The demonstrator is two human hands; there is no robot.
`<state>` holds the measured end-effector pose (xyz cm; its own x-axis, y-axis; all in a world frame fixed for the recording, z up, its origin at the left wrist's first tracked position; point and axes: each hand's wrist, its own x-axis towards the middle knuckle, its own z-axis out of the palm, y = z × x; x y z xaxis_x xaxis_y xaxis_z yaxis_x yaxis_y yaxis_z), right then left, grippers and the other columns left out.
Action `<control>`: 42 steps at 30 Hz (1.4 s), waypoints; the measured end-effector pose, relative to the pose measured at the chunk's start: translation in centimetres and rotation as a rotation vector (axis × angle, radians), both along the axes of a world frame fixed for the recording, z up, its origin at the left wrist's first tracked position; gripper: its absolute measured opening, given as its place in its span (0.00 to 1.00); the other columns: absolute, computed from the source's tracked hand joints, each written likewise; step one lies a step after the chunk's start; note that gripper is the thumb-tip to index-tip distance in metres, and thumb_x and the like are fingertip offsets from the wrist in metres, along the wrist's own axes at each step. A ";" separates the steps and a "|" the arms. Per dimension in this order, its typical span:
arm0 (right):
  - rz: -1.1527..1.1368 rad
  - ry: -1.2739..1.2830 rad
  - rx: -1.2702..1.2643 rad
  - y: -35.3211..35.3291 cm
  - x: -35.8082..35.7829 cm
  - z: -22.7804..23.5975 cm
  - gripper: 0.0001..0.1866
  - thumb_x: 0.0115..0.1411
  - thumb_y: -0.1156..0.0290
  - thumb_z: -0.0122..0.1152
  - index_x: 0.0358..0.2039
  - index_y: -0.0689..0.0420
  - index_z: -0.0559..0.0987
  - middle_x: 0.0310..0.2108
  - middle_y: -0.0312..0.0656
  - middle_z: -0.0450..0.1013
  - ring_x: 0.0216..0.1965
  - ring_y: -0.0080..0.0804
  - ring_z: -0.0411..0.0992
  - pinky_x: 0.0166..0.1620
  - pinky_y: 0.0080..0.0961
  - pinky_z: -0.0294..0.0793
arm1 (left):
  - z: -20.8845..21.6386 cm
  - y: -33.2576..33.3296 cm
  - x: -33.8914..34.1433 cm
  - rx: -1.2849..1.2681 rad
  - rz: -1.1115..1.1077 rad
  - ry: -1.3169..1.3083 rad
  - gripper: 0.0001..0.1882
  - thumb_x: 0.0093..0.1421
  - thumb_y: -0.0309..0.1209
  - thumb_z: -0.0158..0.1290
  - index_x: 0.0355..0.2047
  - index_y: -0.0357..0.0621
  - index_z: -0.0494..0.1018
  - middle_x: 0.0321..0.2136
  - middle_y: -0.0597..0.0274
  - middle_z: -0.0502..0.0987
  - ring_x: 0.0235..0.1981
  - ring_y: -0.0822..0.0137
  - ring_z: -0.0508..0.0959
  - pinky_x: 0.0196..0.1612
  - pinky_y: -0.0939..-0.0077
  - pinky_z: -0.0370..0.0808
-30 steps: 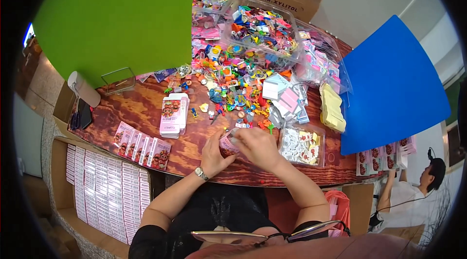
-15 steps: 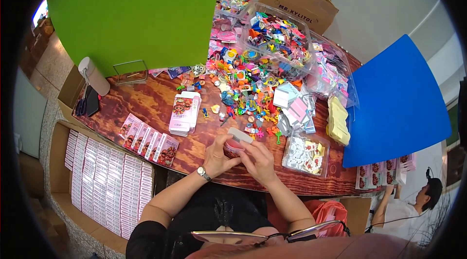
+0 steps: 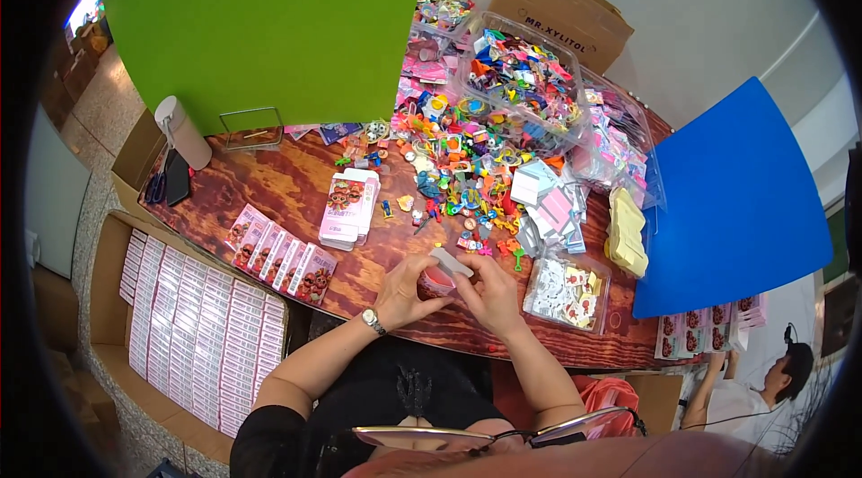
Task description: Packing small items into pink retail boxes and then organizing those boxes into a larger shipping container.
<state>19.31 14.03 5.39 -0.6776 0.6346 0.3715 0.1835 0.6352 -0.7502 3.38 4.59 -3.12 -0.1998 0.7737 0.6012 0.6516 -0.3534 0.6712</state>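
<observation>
Between my hands, over the front of the table, is a small pink-red printed carton [image 3: 436, 281] with its pale end flap [image 3: 452, 262] standing out at the top. My left hand [image 3: 401, 292], a watch at its wrist, closes round the carton's left side. The fingers and thumb of my right hand [image 3: 493, 295] grip its right side by the flap. What lies inside the carton is hidden. Beyond my hands is a heap of small colourful plastic toys [image 3: 462, 177]. To the left lies a stack of flat pink cartons [image 3: 350, 209].
A row of filled pink cartons [image 3: 280, 254] lies left; more fill a cardboard box [image 3: 193, 334] below. Right are a clear tub [image 3: 567, 294] of white pieces, a yellow tray [image 3: 626, 234] and a blue panel [image 3: 736, 209]. A green panel [image 3: 260, 29] stands behind. A person [image 3: 763, 397] sits right.
The view has shifted slightly. The carton's flap is tilted more steeply, and my right fingers have moved along it. Both hands still hold the carton.
</observation>
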 end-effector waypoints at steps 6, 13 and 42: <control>0.095 -0.094 0.231 0.5 0.2 -0.4 0.13 0.57 0.78 0.66 0.43 0.58 0.79 0.39 0.45 0.77 0.36 0.41 0.78 0.35 0.32 0.79 | 0.6 -0.7 0.0 0.007 0.057 0.043 0.54 0.45 0.36 0.73 0.67 0.43 0.52 0.53 0.43 0.72 0.50 0.44 0.77 0.51 0.57 0.76; 0.174 -0.034 0.078 0.1 -0.2 1.5 0.10 0.58 0.76 0.66 0.41 0.60 0.81 0.39 0.46 0.78 0.40 0.43 0.78 0.43 0.35 0.78 | 1.2 -0.9 -0.1 -0.129 0.098 0.056 0.59 0.47 0.40 0.72 0.70 0.40 0.46 0.53 0.41 0.72 0.50 0.43 0.76 0.51 0.56 0.75; 0.125 -0.034 -0.024 -1.9 -0.2 -2.8 0.27 0.67 0.82 0.50 0.67 0.65 0.63 0.55 0.51 0.76 0.55 0.34 0.76 0.48 0.26 0.79 | 0.9 -2.1 0.3 -0.237 0.186 0.050 0.67 0.47 0.42 0.71 0.72 0.30 0.34 0.49 0.40 0.73 0.44 0.43 0.77 0.46 0.57 0.76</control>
<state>19.11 12.17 2.64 -0.7638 0.5531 0.3328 0.1302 0.6369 -0.7599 3.67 2.46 -2.22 -0.3258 0.8465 0.4211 0.7249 -0.0622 0.6860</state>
